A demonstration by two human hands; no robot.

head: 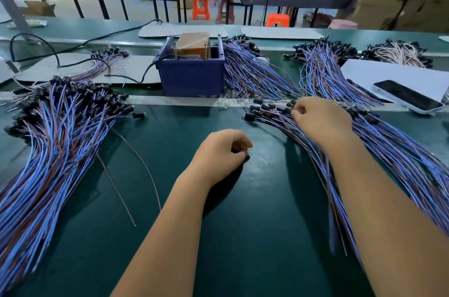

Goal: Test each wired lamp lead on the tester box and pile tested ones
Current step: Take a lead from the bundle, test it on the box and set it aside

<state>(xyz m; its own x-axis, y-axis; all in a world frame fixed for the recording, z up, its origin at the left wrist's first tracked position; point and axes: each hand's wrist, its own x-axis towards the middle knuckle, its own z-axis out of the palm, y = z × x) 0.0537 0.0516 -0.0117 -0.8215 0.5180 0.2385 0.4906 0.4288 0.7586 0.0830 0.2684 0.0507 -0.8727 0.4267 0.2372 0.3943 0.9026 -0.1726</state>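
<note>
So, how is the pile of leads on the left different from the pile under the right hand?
The left pile lies untouched, while the right pile has the right hand resting on it, fingers pinching at its black lamp holders. The left pile's holders cluster near the far left of the table; the right pile's holders point toward the blue tester box. The left pile looks fuller. Both hold blue and brown wires with black ends.

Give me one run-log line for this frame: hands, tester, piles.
left hand: pinching black lamp end | right hand: picking at right lead pile | tester box: no lead on it | left lead pile: untouched
</note>
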